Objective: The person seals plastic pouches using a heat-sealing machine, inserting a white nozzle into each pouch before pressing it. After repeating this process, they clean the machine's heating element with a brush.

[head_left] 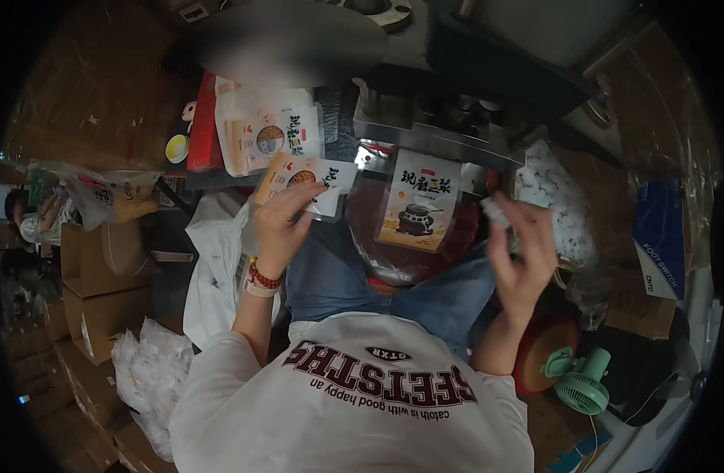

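Likely for control, pinching pouch [319, 170] in left hand [285, 219], white piece [494, 210] in right hand [529, 246], flanking second pouch [419, 201] with fingers.

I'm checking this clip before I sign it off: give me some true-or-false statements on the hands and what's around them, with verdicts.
1. The left hand holds a printed pouch. True.
2. The right hand is empty. False: it holds a small white item.
3. A pouch with a dark pot picture is between the hands, touching neither. True.
4. The beaded bracelet is on the right wrist. False: it is on the left.
5. The small fan is red. False: it is green.
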### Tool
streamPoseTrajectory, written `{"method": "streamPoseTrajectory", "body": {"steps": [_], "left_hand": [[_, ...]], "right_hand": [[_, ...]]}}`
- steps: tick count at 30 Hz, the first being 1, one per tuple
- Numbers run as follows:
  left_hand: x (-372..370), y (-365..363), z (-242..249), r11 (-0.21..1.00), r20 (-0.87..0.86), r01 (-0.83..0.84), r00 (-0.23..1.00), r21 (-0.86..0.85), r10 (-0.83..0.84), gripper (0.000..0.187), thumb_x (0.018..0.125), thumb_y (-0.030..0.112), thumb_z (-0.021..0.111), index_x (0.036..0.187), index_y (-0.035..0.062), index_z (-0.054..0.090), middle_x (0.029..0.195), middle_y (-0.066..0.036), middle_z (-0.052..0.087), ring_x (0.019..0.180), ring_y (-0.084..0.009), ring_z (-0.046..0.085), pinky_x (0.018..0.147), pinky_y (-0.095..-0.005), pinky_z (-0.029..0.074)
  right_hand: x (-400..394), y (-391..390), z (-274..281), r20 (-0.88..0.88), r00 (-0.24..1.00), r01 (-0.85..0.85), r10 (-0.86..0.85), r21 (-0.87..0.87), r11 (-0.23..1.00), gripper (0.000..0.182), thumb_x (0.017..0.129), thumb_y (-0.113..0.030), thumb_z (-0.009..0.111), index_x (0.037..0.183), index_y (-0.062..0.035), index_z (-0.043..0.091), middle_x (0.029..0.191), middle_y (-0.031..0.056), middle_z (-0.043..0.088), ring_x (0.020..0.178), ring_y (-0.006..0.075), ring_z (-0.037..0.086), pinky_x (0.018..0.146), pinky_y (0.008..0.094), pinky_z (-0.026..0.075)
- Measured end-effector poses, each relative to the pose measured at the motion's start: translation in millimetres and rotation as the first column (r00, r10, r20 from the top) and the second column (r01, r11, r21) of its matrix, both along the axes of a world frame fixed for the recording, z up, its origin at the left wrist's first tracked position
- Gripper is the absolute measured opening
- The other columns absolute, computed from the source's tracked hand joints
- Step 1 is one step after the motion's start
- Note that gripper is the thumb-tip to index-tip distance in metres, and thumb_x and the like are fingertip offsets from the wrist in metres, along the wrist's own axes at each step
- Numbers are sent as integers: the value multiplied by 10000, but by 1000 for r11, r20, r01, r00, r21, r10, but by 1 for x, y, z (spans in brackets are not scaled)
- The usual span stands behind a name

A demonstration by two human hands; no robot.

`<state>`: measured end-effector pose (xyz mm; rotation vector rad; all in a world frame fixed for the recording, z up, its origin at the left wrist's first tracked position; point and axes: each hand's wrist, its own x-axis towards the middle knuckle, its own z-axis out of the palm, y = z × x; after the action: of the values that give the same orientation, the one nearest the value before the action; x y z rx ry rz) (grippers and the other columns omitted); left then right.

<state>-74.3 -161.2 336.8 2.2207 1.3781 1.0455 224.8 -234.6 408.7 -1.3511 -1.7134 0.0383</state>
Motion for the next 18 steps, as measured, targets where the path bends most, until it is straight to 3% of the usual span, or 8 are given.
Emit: {"method": "streamPoseTrajectory", "body": {"steps": [2,6,9,11,12,15,16,18], "left_hand": [[14,-7,10,993,3,58,998,105,-59,392,653,-84,579,999,66,684,995,-59,697,971,-258,660,780,-332,532],[31,-25,35,943,-48,221,975,250,-216,415,622,-90,583,997,58,681,1001,-78,692,935,-257,671,745,-320,538],[34,-31,39,892,-7,378,921,248,-389,389,631,-78,593,988,47,688,995,-94,691,886,-262,680,715,-312,545],[45,-37,32,857,247,510,824,72,-511,368,648,-65,596,990,35,691,992,-113,691,863,-265,684,706,-299,547],[54,-38,29,867,273,499,833,5,-481,353,668,-53,593,1000,22,687,988,-130,691,849,-272,685,698,-285,546],[64,-30,17,889,450,412,845,-200,-290,215,755,-30,618,944,13,711,958,-140,700,912,-266,686,787,-298,531],[65,-26,19,887,451,416,844,-203,-292,215,755,-30,618,944,13,711,958,-140,700,912,-266,686,787,-298,531],[65,-20,26,943,295,331,898,34,-326,228,740,-34,624,948,0,709,970,-141,702,919,-277,683,801,-312,529]], "right_hand": [[-30,2,-1,145,985,-109,98,73,991,263,755,-18,696,1013,8,654,935,101,606,826,245,567,751,339,453],[-51,8,-7,216,948,-235,234,-20,972,264,736,-68,719,988,-16,662,898,102,589,818,282,564,745,367,450],[-45,-1,5,104,920,-381,378,3,925,255,731,-54,711,978,-12,661,904,100,595,814,275,564,750,363,444],[-40,0,5,-21,884,-467,466,-41,883,242,733,-39,704,969,-10,662,889,107,600,810,279,560,749,361,444],[-36,-2,1,-20,888,-459,459,-43,887,242,733,-39,704,969,-10,662,889,107,600,810,279,560,749,361,444],[-15,-12,-1,1,998,-63,63,48,997,271,737,-78,708,995,-22,644,925,83,589,853,271,557,768,374,428],[-14,-15,5,0,998,-59,59,45,997,271,737,-78,708,995,-22,644,925,83,589,853,271,557,768,374,428],[-12,-20,14,282,959,-19,-1,67,998,284,729,-97,714,994,-29,641,928,77,589,869,264,559,780,377,426]]}}
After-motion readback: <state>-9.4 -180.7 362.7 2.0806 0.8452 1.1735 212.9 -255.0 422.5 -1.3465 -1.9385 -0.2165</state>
